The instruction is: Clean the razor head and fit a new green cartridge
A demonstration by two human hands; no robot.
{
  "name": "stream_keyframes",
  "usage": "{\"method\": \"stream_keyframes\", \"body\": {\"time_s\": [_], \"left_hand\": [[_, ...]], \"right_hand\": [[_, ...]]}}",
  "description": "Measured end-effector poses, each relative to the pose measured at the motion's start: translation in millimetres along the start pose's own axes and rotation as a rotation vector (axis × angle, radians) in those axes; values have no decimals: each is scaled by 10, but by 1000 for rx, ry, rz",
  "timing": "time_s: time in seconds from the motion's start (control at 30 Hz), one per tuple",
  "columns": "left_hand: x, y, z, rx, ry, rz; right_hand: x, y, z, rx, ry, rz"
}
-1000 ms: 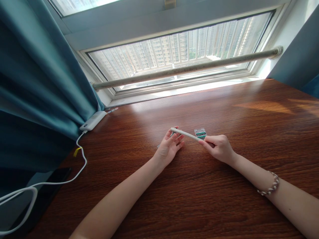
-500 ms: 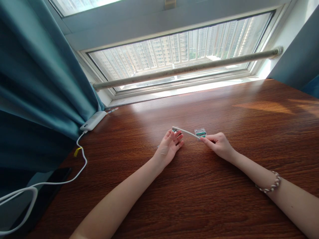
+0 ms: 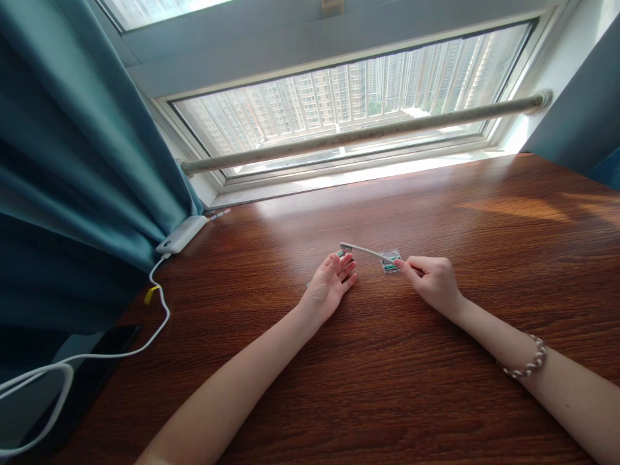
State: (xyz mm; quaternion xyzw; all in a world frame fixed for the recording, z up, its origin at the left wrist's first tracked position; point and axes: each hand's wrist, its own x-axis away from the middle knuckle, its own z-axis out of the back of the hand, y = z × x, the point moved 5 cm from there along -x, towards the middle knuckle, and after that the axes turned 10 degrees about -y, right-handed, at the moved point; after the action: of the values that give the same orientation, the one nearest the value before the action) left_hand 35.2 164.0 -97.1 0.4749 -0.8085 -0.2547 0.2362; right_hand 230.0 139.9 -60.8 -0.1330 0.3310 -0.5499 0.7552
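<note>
— Where is the white brush (image 3: 368, 252), and which hand has it?

— The right hand (image 3: 433, 284) has it. Thumb and fingertips are pinched shut on the handle's near end, and the rest of the brush hangs clear above the surface (image 3: 387, 387).

— Which way does it run?

— Its long axis lies almost level, sloping slightly up and away from the right hand toward the person's left. The bristle head (image 3: 345, 247) is the far end, just above the fingertips of the left hand (image 3: 329, 287).

— And the left hand?

— It rests on the surface with the palm turned up and the fingers loosely curled around a small green-tipped thing (image 3: 341, 254), which is held at the fingertips. That piece is too small to tell what it is. The bristles are right beside it, but whether they touch I cannot tell.

— So which hand is nearer the working end?

— The left. The right hand is a full brush-length back, at the handle.

— Anything else close by?

— A small clear case (image 3: 391, 259) with green pieces inside lies on the surface under the handle, just in front of the right fingertips. A power bank (image 3: 181, 234) and its white cable (image 3: 159, 303) are well apart, off to the left by the curtain (image 3: 72, 161).
</note>
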Motion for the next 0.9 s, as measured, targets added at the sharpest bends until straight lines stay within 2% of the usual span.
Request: {"method": "stream_keyframes", "body": {"time_s": [0.13,0.3,0.43,0.57,0.73,0.9], "left_hand": [[-1,0,15,13,22,1],[0,0,24,23,35,8],[1,0,23,22,24,2],[-2,-5,22,9,18,7],[1,-4,4,-8,-6,2],[20,5,-27,-40,-10,8]], "right_hand": [[-2,-38,-25,26,-49,44],[-1,-12,-37,68,-43,-11],[1,-33,-54,40,-78,46],[6,-14,-19,65,-14,8],[4,-31,-36,49,-55,36],[0,2,3,45,12,-27]]}}
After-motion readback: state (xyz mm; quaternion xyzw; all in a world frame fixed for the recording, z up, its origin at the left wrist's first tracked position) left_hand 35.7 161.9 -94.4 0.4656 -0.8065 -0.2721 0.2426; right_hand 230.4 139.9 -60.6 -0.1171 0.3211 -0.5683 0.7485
